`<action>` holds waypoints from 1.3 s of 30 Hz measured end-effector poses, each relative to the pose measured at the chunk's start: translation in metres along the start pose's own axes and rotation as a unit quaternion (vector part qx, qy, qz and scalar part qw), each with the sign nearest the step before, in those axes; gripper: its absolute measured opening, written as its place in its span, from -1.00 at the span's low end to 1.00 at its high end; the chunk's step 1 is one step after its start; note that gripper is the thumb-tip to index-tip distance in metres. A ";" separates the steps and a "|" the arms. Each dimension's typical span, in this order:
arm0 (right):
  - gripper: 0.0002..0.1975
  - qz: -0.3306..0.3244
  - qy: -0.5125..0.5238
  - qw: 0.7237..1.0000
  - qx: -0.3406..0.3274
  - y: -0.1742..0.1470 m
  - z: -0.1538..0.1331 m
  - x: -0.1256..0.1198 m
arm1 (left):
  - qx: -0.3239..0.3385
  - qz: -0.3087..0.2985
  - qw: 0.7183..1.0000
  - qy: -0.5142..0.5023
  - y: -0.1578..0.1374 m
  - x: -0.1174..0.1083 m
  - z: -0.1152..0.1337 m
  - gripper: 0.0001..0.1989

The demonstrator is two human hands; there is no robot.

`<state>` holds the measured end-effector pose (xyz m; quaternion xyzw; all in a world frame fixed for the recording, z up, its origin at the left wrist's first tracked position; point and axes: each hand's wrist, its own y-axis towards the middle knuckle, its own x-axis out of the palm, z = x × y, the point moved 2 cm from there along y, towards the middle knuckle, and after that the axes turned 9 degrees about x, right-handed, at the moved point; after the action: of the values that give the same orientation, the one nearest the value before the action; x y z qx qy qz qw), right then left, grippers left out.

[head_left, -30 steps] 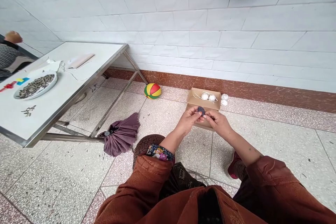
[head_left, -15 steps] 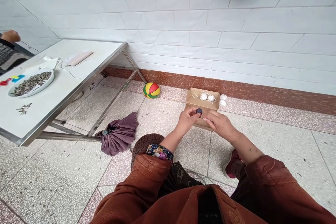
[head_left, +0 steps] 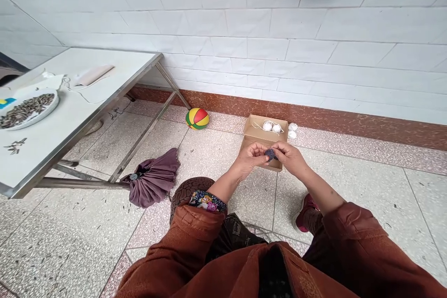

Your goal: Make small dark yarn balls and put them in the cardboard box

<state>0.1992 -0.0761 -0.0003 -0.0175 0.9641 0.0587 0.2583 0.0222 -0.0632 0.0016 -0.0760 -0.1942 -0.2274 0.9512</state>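
Note:
Between my hands is a small dark blue-grey ball (head_left: 270, 153) that looks like wound yarn. My left hand (head_left: 252, 156) pinches it from the left, thumb along its lower side. From the right, the fingers of my right hand (head_left: 287, 153) close on its edge. Both hands are just over the near half of an open cardboard box (head_left: 256, 120). Inside its far half lie a white ball (head_left: 267, 125) and a smaller white ball (head_left: 276, 128), with white string around them. My hands hide part of the near half.
Clear-looking round pieces (head_left: 292, 131) lie right of the box. A coloured ball (head_left: 197, 118) sits by the wall. Left stands a metal-framed table (head_left: 115, 74) bearing a plate (head_left: 52, 102) of seeds. Purple cloth (head_left: 155, 179) lies on the floor beside a patterned round seat (head_left: 190, 191).
My right hand has turned and come in closer to the dark ball, its fingers now on the ball's right edge. The view has shifted slightly; a person's hand at far left has left the picture.

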 end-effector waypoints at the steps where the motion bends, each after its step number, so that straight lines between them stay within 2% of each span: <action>1: -0.80 0.000 -0.004 1.000 -0.003 -0.001 0.000 0.001 | 0.002 0.009 1.000 -0.011 0.000 0.000 0.000 -0.56; 4: -0.80 0.006 -0.040 0.999 -0.031 -0.005 -0.002 0.003 | 0.012 0.039 0.998 -0.045 0.001 -0.001 -0.001 -0.57; 8: -0.79 -0.012 -0.147 0.984 -0.097 -0.014 -0.008 0.006 | 0.025 0.092 0.993 -0.076 0.004 -0.005 -0.003 -0.61; 12: -0.77 -0.056 -0.183 0.967 -0.167 -0.020 -0.019 0.005 | 0.041 0.141 0.989 0.000 0.006 -0.009 -0.005 -0.67; 14: -0.79 -0.050 -0.156 0.971 -0.176 -0.018 -0.022 0.001 | 0.028 0.113 0.991 0.060 0.006 -0.008 -0.005 -0.69; 16: -0.81 -0.023 -0.120 0.979 -0.161 -0.012 -0.021 -0.004 | 0.006 0.058 0.995 0.085 0.004 -0.004 -0.005 -0.70; 18: -0.83 0.012 -0.090 0.988 -0.128 -0.005 -0.015 -0.007 | -0.006 0.010 0.997 0.071 0.002 -0.001 -0.004 -0.70; 20: -0.83 0.034 -0.072 0.993 -0.092 0.000 -0.006 -0.007 | -0.004 -0.002 0.999 0.034 0.001 0.000 -0.003 -0.67; 23: -0.82 0.031 -0.072 0.995 -0.064 -0.001 0.003 0.002 | 0.000 0.019 1.000 -0.018 0.000 -0.002 -0.001 -0.63; 26: -0.80 0.002 -0.116 0.991 -0.073 -0.010 0.001 0.012 | 0.020 0.054 0.998 -0.025 0.003 -0.006 0.000 -0.65; 29: -0.79 -0.041 -0.137 0.984 -0.108 -0.019 -0.010 0.014 | 0.056 0.097 0.993 0.036 0.007 -0.010 -0.001 -0.73; 31: -0.81 -0.066 -0.114 0.983 -0.131 -0.020 -0.018 0.009 | 0.072 0.116 0.987 0.089 0.008 -0.011 -0.002 -0.74; 33: -0.83 -0.064 -0.080 0.985 -0.135 -0.018 -0.022 0.002 | 0.078 0.114 0.981 0.137 0.008 -0.011 -0.004 -0.74; 36: -0.85 -0.027 -0.044 0.992 -0.117 -0.009 -0.020 -0.008 | 0.050 0.049 0.986 0.154 0.006 -0.006 -0.006 -0.75; 39: -0.86 0.009 -0.022 0.996 -0.083 -0.001 -0.011 -0.009 | 0.007 -0.022 0.996 0.092 0.002 -0.002 -0.005 -0.72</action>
<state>0.2016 -0.0787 0.0138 -0.0285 0.9501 0.1413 0.2765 0.0234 -0.0624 -0.0040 -0.0435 -0.1095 -0.2533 0.9602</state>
